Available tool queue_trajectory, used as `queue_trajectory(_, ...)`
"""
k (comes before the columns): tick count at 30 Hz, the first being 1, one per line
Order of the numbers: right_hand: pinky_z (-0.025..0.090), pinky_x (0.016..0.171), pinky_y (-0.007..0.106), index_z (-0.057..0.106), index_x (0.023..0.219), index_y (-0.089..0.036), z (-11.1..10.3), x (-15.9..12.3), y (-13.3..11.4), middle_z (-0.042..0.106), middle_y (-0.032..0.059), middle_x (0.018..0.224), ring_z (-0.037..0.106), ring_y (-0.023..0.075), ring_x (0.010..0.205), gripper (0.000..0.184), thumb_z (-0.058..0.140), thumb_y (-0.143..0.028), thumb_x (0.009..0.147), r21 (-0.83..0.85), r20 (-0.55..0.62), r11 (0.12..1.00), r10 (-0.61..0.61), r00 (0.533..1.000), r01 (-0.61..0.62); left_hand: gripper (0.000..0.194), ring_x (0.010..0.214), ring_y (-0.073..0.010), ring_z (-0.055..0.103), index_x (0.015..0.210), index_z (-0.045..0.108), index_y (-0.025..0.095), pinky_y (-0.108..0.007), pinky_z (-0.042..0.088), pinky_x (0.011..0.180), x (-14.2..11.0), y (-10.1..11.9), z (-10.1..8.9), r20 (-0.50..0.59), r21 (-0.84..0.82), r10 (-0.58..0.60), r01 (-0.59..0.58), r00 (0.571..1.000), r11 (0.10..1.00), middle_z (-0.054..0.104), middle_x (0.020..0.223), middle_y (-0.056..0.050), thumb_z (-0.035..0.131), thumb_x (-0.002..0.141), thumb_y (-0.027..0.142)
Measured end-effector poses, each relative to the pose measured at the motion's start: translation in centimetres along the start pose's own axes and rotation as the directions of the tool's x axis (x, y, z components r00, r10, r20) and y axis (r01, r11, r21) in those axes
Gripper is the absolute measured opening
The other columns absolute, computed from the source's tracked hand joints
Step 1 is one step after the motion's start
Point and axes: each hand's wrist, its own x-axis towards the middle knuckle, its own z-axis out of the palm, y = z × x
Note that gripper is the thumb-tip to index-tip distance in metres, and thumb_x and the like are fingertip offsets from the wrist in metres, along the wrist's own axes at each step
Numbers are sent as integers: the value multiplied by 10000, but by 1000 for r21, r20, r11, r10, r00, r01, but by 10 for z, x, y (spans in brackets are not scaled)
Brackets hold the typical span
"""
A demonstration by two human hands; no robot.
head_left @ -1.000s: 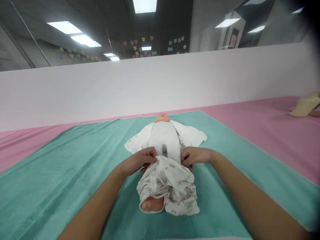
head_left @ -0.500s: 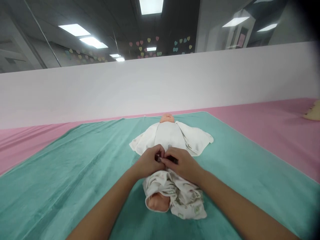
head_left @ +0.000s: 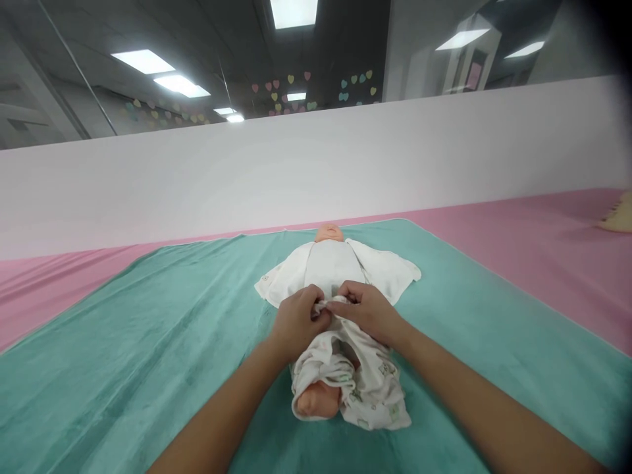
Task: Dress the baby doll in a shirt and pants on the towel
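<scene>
A baby doll (head_left: 330, 232) lies on its back on a teal blanket (head_left: 197, 329), head away from me. Its torso is covered by a white top (head_left: 336, 263) with the sleeves spread to both sides. White printed baby pants (head_left: 375, 375) are bunched around its legs, and one foot (head_left: 318, 400) shows at the left leg opening. My left hand (head_left: 299, 322) pinches the waistband near the doll's middle. Close beside it, my right hand (head_left: 370, 313) grips the same waistband, fingers curled. The fingertips of both hands are partly hidden in the cloth.
Pink cloth (head_left: 543, 250) lies under and around the blanket. A white low wall (head_left: 296, 171) runs behind, with glass above it. At the far right edge, a pale yellow object (head_left: 617, 216) is partly in view.
Both hands have come inward from the sides of the waistband to its middle, the right one moving left. The pants' front is now lifted and gathered between them. The view has shifted slightly.
</scene>
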Motion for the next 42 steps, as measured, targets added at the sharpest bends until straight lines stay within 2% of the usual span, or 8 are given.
queue_trajectory(6, 266, 496, 247, 370, 562, -194, -13, 4, 6, 330, -37, 540, 306, 105, 537, 404, 528, -477, 803, -126, -204, 990, -82, 976, 57, 153, 618, -114, 348, 681, 340, 199, -239, 273, 566, -3, 7, 0, 71, -161, 93, -80, 993, 984, 412, 666, 41, 472, 679, 122)
queue_trajectory(9, 238, 490, 245, 279, 548, -194, -17, 5, 8, 251, -43, 540, 258, 97, 534, 447, 483, -472, 833, -180, -230, 981, -114, 966, 73, 126, 593, -104, 327, 708, 359, 202, -226, 264, 544, -5, 11, -4, 13, -320, -59, 60, 998, 946, 371, 627, 56, 470, 707, 142)
queue_trajectory(12, 184, 464, 247, 219, 569, -198, -24, 7, 11, 187, -48, 553, 210, 87, 517, 478, 462, -509, 839, -151, -83, 988, -47, 995, 34, 143, 577, -91, 328, 726, 394, 200, -208, 250, 507, -2, 12, -17, 228, -528, -139, 242, 964, 814, 354, 626, 63, 531, 741, 239)
queue_trajectory(19, 129, 460, 249, 222, 569, -196, -46, 9, 20, 161, -53, 577, 170, 75, 502, 508, 523, -536, 798, -111, 294, 993, 74, 953, -43, 248, 664, -110, 451, 906, 633, 183, -214, 335, 573, 6, -14, -57, 757, -428, 102, 372, 645, 823, 524, 740, 25, 647, 670, 258)
queue_trajectory(24, 194, 491, 241, 430, 538, -170, -58, 9, 17, 291, -52, 552, 261, 83, 527, 427, 610, -502, 737, -132, 473, 989, 122, 872, -67, 221, 697, -129, 476, 858, 607, 170, -229, 375, 609, 7, -30, -60, 822, -368, 113, 367, 559, 854, 531, 749, 21, 649, 647, 224)
queue_trajectory(30, 262, 545, 239, 624, 669, -157, -71, 9, 18, 457, -28, 617, 362, 104, 599, 293, 679, -444, 694, -180, 602, 975, 213, 770, -129, 78, 589, -97, 368, 710, 503, 184, -220, 279, 511, 8, -28, -47, 643, -240, 1, 200, 766, 950, 432, 643, 52, 560, 658, 197)
queue_trajectory(35, 251, 553, 240, 587, 643, -159, -75, 9, 26, 429, -37, 613, 348, 104, 603, 304, 690, -442, 688, -195, 634, 970, 239, 735, -148, 128, 557, -100, 310, 658, 363, 203, -225, 228, 482, 7, -28, -33, 308, -105, -57, 93, 950, 990, 364, 585, 62, 469, 626, 139)
queue_trajectory(42, 235, 554, 243, 479, 644, -174, -75, 8, 23, 369, -52, 625, 312, 94, 591, 323, 673, -420, 722, -82, 569, 990, 144, 810, -119, 115, 487, -132, 332, 707, 315, 227, -257, 172, 489, 5, -28, -17, -10, 180, -145, 144, 989, 973, 316, 508, 61, 423, 731, 197)
